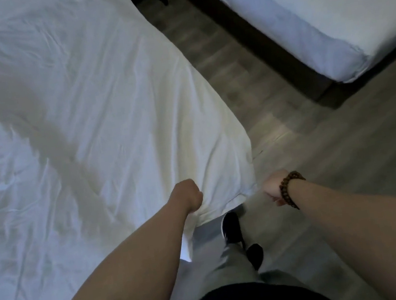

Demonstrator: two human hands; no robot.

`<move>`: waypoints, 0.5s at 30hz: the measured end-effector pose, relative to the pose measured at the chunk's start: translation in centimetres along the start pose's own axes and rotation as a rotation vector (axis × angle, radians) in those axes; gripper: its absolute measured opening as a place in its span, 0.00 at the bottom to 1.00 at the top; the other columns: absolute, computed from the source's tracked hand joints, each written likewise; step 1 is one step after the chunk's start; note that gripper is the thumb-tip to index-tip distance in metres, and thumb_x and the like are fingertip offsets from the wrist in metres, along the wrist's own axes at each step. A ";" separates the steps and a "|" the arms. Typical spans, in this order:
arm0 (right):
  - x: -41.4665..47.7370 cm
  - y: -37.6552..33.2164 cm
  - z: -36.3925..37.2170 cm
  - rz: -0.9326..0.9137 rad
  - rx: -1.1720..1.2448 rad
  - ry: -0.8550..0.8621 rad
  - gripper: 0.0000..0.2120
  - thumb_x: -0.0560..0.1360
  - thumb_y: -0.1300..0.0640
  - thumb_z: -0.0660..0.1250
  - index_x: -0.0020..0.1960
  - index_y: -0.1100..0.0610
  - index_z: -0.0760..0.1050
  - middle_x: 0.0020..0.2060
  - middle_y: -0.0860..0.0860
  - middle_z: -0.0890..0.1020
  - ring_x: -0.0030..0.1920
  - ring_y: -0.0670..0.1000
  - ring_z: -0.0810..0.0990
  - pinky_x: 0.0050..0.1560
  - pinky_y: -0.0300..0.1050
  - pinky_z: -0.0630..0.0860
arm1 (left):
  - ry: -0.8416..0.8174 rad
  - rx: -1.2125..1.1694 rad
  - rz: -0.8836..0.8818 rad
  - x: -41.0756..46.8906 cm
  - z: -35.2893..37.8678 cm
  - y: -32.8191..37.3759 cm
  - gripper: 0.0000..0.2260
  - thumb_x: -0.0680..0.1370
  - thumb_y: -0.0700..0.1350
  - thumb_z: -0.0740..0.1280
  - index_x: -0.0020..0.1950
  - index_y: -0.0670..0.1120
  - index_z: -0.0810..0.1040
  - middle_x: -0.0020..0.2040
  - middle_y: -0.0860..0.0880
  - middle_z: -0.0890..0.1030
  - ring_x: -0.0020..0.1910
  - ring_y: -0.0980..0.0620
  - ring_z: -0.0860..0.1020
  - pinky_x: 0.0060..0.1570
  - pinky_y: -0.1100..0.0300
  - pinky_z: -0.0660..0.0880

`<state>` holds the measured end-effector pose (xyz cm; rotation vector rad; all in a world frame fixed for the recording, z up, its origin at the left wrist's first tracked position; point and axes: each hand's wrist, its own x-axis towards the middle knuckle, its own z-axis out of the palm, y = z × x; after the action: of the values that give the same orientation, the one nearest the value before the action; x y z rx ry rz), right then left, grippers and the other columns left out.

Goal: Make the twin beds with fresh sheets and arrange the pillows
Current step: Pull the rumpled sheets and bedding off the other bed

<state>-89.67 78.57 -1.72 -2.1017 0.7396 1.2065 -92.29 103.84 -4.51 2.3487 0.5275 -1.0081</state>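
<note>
A wrinkled white sheet [76, 96] is spread over the near bed and fills the left of the view. Its corner hangs over the bed's edge toward the floor. My left hand [187, 194] grips the sheet's lower edge in a fist. My right hand [272, 187], with a brown bead bracelet on the wrist, is curled at the sheet's corner and seems to hold it; the fingers are hidden. The second bed [324, 2] with a white covered mattress stands at the upper right on a dark frame.
A wooden floor aisle [277, 117] runs between the two beds. My legs in grey trousers and black shoes [231, 227] stand beside the near bed's corner. The dark frame of the second bed [251, 31] borders the aisle.
</note>
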 end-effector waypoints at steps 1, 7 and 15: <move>0.9 -0.2 -0.6 -0.015 -0.041 0.002 0.05 0.76 0.62 0.66 0.43 0.63 0.77 0.41 0.60 0.80 0.39 0.57 0.80 0.44 0.50 0.81 | 0.003 -0.018 0.002 1.0 0.5 0.1 0.15 0.79 0.43 0.61 0.33 0.45 0.64 0.38 0.41 0.78 0.34 0.49 0.72 0.36 0.57 0.68; 7.6 -1.0 -2.8 -0.020 -0.288 -0.035 0.14 0.76 0.55 0.68 0.55 0.65 0.81 0.52 0.60 0.84 0.55 0.59 0.82 0.55 0.49 0.79 | 0.001 0.032 -0.034 5.4 2.3 3.4 0.17 0.81 0.46 0.62 0.69 0.42 0.72 0.65 0.43 0.76 0.61 0.43 0.76 0.51 0.57 0.70; 19.5 -4.1 -3.5 0.012 -0.126 -0.188 0.29 0.72 0.55 0.75 0.69 0.64 0.72 0.66 0.59 0.77 0.63 0.60 0.77 0.62 0.50 0.76 | 0.140 -0.073 -0.193 11.3 6.7 7.6 0.21 0.79 0.50 0.66 0.70 0.44 0.68 0.65 0.44 0.72 0.60 0.44 0.76 0.56 0.54 0.73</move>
<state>-76.42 75.52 -16.64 -2.0498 0.6058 1.4681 -84.58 95.43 -14.49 2.3475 0.8450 -0.8949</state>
